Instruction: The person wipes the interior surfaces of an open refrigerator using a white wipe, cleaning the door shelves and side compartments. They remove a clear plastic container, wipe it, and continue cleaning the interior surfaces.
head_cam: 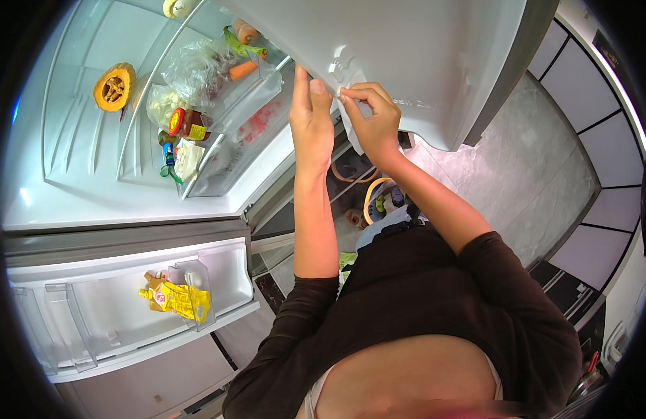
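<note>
My left hand (309, 120) is raised at the lower left edge of a large pale-grey plastic refrigerator panel (406, 47), with thumb and fingers on either side of that edge. The panel bears faint raised writing. Close beside it, my right hand (372, 118) pinches a thin white cloth or tissue (351, 125) between thumb and fingers against the same edge. Part of the cloth lies on the panel's face and the rest hangs below. Left of my hands is the lit inside of an open refrigerator (108, 204).
Half a pumpkin (113, 88), a red-lidded jar (189, 124), a clear plastic bag (197, 68) and a carrot (244, 69) sit inside. The open door (129, 345) holds a yellow pouch (181, 299). Below my hands is an orange-rimmed container (372, 201); grey floor (506, 152) stretches right.
</note>
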